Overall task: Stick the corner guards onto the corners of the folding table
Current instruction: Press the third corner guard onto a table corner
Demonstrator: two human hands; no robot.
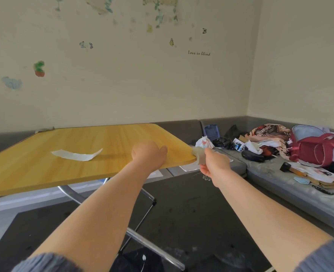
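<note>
Head view: right hand (214, 163) has its grip pinched on a pale translucent soft corner guard (198, 156), pressing it against the near-right corner of the yellow wood-grain folding desk (64, 140); left hand (149, 154) lies palm-down on the desktop just beside that corner, gripping nothing, apparently steadying it. A white peeled-looking paper strip (77, 154) lies mid-desk, likely adhesive backing. Far-left corner shows something pale that may be a guard, too small to tell; far-right corner looks bare, near-left is out of frame, so probably at least one corner remains.
</note>
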